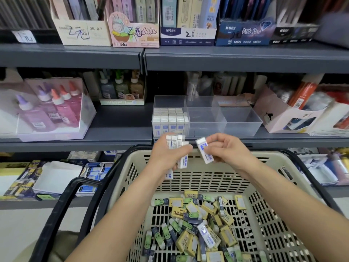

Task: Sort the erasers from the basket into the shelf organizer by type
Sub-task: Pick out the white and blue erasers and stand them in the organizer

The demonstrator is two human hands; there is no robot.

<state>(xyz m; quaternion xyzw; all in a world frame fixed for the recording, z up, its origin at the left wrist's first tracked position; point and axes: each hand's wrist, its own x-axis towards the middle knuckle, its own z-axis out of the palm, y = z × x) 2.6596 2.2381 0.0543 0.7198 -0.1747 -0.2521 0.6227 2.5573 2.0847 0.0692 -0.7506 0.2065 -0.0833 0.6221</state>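
A beige plastic basket (268,186) with black handles holds a heap of erasers (200,225): yellow, green-faced dark ones and a white-and-blue one. My left hand (166,156) grips a bunch of white-and-blue erasers (176,143) above the basket's far rim. Just to its right, my right hand (224,148) pinches a single white-and-blue eraser (204,152). On the shelf behind stands the clear shelf organizer (243,123). Its left compartment is packed with upright white-and-blue erasers (170,118); the other compartments look bare.
A clear box of glue bottles (47,108) sits on the same shelf at the left. A pink carton of stationery (287,118) stands right of the organizer. Boxes of pencil leads (132,25) line the shelf above. More stationery lies on the lower shelf beside the basket.
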